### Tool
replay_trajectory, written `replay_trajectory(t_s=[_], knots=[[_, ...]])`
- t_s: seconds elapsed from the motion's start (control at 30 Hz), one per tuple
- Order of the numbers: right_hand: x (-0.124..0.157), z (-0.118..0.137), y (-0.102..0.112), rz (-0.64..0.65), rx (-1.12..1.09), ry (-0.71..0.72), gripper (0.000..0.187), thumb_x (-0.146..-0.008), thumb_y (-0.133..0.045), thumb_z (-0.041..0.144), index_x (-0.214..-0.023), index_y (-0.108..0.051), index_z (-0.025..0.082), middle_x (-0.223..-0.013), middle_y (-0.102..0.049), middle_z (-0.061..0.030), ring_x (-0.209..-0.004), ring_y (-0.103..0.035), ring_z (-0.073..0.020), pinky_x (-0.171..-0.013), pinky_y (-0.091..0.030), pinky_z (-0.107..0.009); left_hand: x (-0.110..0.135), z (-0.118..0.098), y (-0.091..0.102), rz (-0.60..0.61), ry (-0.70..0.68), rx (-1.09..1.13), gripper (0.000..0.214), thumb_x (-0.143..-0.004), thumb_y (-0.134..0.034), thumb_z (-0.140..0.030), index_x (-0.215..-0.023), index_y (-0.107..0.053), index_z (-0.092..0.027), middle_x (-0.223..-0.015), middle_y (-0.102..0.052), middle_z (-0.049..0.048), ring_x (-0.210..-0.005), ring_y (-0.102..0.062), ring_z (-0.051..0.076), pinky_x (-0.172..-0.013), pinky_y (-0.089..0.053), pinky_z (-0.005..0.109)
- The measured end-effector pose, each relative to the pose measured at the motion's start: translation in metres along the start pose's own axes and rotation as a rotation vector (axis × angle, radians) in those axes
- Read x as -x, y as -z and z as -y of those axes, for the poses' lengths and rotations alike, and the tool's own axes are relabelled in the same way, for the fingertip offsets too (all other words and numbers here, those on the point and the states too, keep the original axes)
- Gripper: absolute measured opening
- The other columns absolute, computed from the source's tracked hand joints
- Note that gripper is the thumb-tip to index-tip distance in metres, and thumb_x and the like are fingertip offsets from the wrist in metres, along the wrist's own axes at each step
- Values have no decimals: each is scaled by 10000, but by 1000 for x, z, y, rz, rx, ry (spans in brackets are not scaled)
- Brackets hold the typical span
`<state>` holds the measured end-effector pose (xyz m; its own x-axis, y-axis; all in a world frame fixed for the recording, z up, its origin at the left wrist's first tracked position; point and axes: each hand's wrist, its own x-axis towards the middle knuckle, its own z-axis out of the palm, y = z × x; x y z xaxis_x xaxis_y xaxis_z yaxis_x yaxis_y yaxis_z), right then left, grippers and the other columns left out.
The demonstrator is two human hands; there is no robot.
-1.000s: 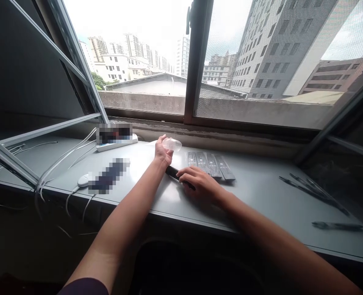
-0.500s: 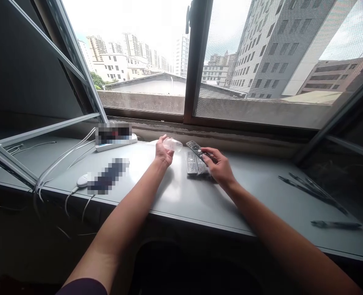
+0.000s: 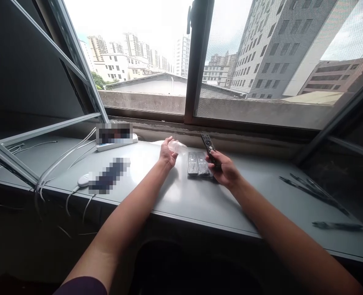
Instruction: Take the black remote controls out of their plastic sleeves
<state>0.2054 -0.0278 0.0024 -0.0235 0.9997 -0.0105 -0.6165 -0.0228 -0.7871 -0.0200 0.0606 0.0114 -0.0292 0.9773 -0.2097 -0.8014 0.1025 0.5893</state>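
Turned more upright than half a second earlier, the remote [image 3: 208, 143] jutted from the right hand [image 3: 226, 169], beyond its fingers; gripped only at its near end, it could have tipped—likely onto the wrapped remotes [image 3: 192, 164] just left of those fingers—had the hold slackened. Right thumb and fingers were clamped on it, while the left hand [image 3: 168, 155] had fingers part-curled about a clear plastic bag [image 3: 177, 146]—how tightly, I couldn't tell—so thin film might have crumpled or slipped.
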Motion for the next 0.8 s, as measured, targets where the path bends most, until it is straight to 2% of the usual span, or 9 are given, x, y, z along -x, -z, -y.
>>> replay_trajectory(t_s=[0.1, 0.2, 0.3, 0.43, 0.57, 0.67, 0.73, 0.8], knots=[[4, 3, -4, 0, -37, -95, 99, -982, -696, 114, -1025, -666, 198, -970, -751, -57, -774, -744, -134, -388, -509, -109, 1, 1, 0, 1, 9, -10, 165, -911, -762, -278, -953, -649, -165, -815, -741, 35, -544, -657, 96, -348, -264, 181], [6, 6, -6, 21, -27, -159, 86, -1075, -571, 224, -1068, -654, 202, -1090, -786, -95, -671, -689, -125, -311, -416, -130, 1, 2, 0, 9, 17, -23, 156, -923, -754, -279, -946, -650, -164, -817, -741, 31, -545, -660, 93, -368, -319, 178], [6, 9, -6, 94, -30, -181, 254, -1131, -466, 372, -1125, -663, 212, -945, -748, -65, -524, -553, -114, -294, -395, -150, 1, 3, -1, 8, 25, -35, 158, -918, -761, -278, -940, -652, -166, -814, -742, 28, -544, -661, 94, -381, -352, 176], [7, 9, -6, 141, -26, -198, 319, -1129, -430, 380, -1203, -688, 207, -795, -632, -9, -484, -485, -112, -319, -408, -158, 3, 4, -2, 0, 26, -42, 147, -923, -758, -271, -937, -654, -168, -802, -737, 25, -542, -662, 93, -403, -392, 174], [9, 9, -9, 129, -17, -156, 280, -1099, -547, 437, -1192, -693, 216, -806, -630, -8, -555, -551, -117, -384, -488, -165, 4, 4, -2, 11, 21, -46, 143, -937, -749, -271, -929, -653, -166, -806, -739, 26, -543, -663, 91, -416, -424, 172], [12, 10, -12, 80, -58, -164, 177, -1066, -649, 341, -1175, -684, 206, -838, -664, -27, -666, -646, -138, -435, -545, -161, 5, 4, -2, -1, 18, -53, 150, -926, -766, -271, -946, -663, -165, -817, -747, 31, -558, -674, 100, -429, -451, 174], [13, 11, -13, 19, -74, -198, 115, -1061, -646, 240, -1164, -671, 195, -902, -714, -59, -735, -700, -155, -438, -547, -156, 6, 5, -3, -10, 16, -61, 154, -921, -773, -273, -957, -670, -164, -826, -754, 35, -568, -679, 104, -449, -478, 178], [13, 11, -14, -26, -77, -236, 114, -1089, -606, 255, -1157, -662, 184, -1008, -759, -112, -776, -730, -180, -404, -525, -162, 7, 5, -3, -13, 16, -65, 149, -929, -766, -275, -960, -672, -163, -831, -756, 35, -574, -680, 104, -465, -497, 182]])
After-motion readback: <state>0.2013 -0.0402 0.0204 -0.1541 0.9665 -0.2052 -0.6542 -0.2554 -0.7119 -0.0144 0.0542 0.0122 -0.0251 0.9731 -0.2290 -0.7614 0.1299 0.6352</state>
